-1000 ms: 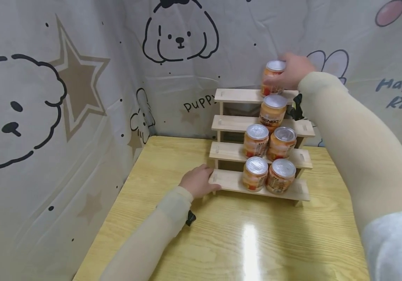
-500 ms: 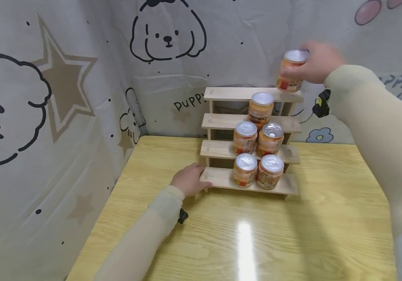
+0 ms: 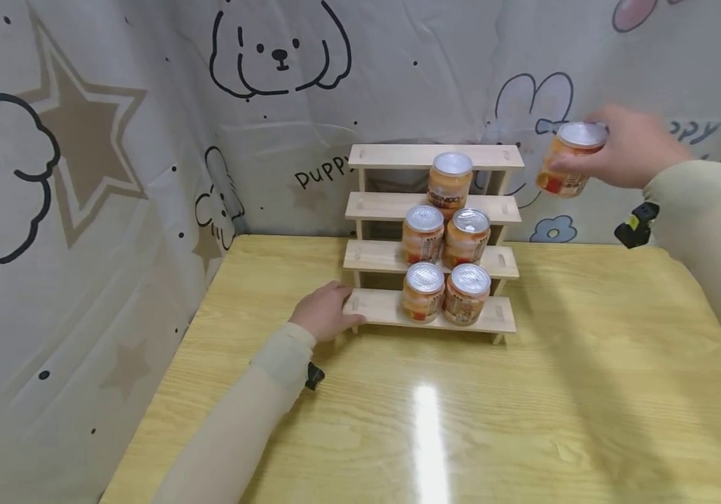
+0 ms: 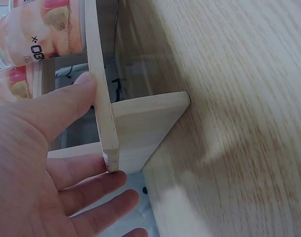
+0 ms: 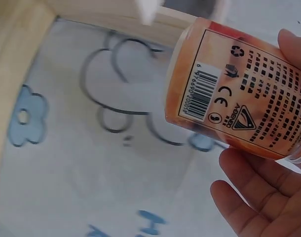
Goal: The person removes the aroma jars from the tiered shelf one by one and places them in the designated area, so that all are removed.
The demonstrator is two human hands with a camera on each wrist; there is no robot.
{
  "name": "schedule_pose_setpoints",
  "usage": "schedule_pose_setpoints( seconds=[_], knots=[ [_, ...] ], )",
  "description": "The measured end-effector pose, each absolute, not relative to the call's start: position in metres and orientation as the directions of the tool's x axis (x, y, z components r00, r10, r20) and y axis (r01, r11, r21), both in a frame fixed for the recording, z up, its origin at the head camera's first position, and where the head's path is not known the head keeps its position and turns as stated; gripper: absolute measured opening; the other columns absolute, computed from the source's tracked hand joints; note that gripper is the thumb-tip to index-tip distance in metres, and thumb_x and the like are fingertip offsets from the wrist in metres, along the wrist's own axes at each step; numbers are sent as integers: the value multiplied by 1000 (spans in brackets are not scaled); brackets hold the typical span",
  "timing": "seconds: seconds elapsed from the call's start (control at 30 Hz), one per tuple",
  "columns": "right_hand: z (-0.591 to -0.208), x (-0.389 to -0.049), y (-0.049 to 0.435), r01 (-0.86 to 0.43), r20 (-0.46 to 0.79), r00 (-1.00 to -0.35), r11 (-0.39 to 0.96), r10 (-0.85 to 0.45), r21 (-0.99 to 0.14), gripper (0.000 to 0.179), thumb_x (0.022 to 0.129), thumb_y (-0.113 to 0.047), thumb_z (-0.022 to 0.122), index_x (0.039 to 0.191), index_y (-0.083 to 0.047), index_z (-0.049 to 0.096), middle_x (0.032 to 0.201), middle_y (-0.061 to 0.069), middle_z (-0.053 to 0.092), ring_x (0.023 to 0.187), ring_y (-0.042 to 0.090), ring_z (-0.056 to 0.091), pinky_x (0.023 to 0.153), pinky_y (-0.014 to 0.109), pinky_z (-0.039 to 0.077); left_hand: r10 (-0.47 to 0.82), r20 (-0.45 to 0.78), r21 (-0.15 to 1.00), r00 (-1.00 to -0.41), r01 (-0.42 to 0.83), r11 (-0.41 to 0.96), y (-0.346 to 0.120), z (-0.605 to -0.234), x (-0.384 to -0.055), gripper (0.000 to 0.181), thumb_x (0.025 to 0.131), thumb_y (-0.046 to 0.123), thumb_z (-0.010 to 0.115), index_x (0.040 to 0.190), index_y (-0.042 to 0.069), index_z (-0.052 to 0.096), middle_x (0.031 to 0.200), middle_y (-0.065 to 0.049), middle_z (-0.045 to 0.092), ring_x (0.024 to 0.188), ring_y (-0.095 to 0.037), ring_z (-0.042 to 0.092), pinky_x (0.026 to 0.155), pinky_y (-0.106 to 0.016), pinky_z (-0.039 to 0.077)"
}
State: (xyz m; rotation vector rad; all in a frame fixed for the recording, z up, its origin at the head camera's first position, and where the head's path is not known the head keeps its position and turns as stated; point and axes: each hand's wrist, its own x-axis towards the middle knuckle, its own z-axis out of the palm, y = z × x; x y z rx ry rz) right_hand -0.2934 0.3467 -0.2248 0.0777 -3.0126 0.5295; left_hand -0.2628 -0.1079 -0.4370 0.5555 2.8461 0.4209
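An orange-labelled can (image 3: 565, 168) with a silver lid is held in my right hand (image 3: 640, 147), in the air to the right of the stepped wooden rack (image 3: 386, 155). The right wrist view shows the barcode on its label (image 5: 239, 89). My left hand (image 3: 325, 313) grips the left end of the lowest board, thumb along the front and fingers toward the back. In the left wrist view, the thumb (image 4: 71, 101) touches the board near its corner. Similar cans stand on the rack: one (image 3: 450, 183) on the second board down, two (image 3: 423, 234) on the third, two (image 3: 466, 294) on the lowest.
The rack stands on a light wood-grain table (image 3: 335, 420), near its back edge. A printed cloth (image 3: 398, 91) with cartoon drawings hangs behind and along the left side. A light reflection streaks the table in front.
My right hand has lifted the can off the top board and carried it right, then a little lower. The left hand stays at the lowest board. The head view has shifted to the right.
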Motion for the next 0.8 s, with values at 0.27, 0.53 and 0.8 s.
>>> schedule_pose_setpoints(
  seconds=[0.27, 0.53, 0.8],
  knots=[
    [-306, -272, 366, -94, 84, -994, 917, -67, -387, 95, 84, -60, 75, 141, 9, 43, 119, 31, 58, 94, 41, 60, 68, 48, 50, 383, -169, 310, -908, 320, 895, -105, -428, -259, 76, 93, 55, 66, 150, 7, 49, 153, -16, 44, 138, -34, 47, 112, -48, 40],
    [-385, -265, 376, -109, 67, -994, 899, -89, -424, 92, 82, -54, 79, 137, 9, 43, 117, 32, 58, 96, 43, 62, 78, 55, 51, 378, -163, 319, -911, 314, 894, -106, -429, -261, 77, 94, 55, 66, 150, 6, 48, 153, -16, 45, 138, -34, 46, 114, -48, 39],
    [-417, -261, 367, -50, -71, -993, 898, -90, -437, 103, 80, -61, 78, 147, 4, 33, 129, 36, 53, 111, 50, 56, 91, 65, 46, 385, -166, 315, -908, 321, 893, -105, -428, -259, 76, 95, 54, 65, 150, 5, 47, 153, -16, 46, 138, -35, 46, 113, -48, 39]
  ],
)
